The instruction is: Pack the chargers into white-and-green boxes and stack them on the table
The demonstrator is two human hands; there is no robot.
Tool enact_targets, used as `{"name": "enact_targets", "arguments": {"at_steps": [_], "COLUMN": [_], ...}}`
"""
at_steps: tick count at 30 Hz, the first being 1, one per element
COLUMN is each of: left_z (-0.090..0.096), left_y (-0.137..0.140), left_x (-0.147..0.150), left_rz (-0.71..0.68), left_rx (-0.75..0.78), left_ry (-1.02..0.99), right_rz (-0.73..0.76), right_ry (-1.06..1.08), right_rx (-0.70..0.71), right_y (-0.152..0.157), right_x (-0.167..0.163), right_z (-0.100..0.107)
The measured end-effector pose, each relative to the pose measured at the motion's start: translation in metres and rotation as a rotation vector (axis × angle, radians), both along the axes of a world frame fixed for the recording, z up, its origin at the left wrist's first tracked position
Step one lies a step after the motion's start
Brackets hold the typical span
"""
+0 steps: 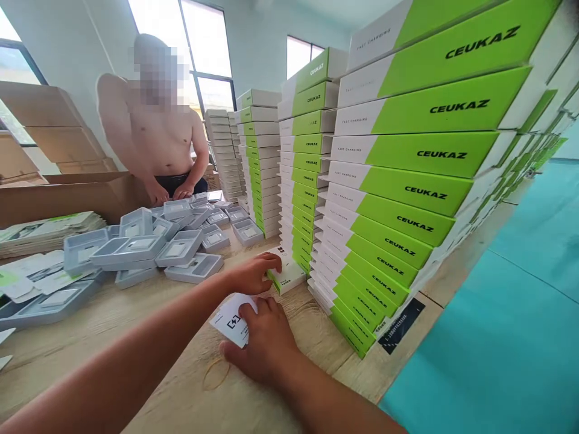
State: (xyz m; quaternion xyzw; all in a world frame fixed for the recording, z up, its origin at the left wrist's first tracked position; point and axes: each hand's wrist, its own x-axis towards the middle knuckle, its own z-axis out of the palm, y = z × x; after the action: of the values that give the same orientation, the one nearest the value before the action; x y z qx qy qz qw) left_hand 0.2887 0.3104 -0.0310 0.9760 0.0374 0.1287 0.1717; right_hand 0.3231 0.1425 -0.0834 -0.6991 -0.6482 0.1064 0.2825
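Stacked high along the worktop (136,337) right edge: green-and-white boxes (407,150), at least five columns, the farthest cut off by the frame and too many to count. Heaped at the far left edge, grey plastic trays (131,247), overlapping past counting, with a co-worker (154,138) behind them, hands (169,191) resting on the pile. Near the front edge, right hand (266,340) flat on one white card (230,322), grip loose and partly hiding it; left hand (256,272) touching one small box (287,274), fingers curled over its top, closure hard to make out.
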Motion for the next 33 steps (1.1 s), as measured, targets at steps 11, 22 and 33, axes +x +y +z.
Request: {"name": "enact_targets", "arguments": {"at_steps": [11,22,33], "left_z": [0.014,-0.054,-0.061], "left_y": [-0.090,-0.142,-0.136], "left_x": [-0.165,-0.260,-0.260], "left_rz": [0.650,0.775,0.622], "left_rx": [-0.340,-0.523,-0.590], "left_ry": [-0.424,-0.509,-0.498], "right_rz": [-0.040,-0.129,-0.048], "right_ry": [0.034,-0.214,-0.442], "right_rx": [0.066,-0.085,-0.432], "right_y": [0.002,0.014,0.057], "right_x": [0.001,-0.010,-0.031], "right_z": [0.002,0.018,0.055]}}
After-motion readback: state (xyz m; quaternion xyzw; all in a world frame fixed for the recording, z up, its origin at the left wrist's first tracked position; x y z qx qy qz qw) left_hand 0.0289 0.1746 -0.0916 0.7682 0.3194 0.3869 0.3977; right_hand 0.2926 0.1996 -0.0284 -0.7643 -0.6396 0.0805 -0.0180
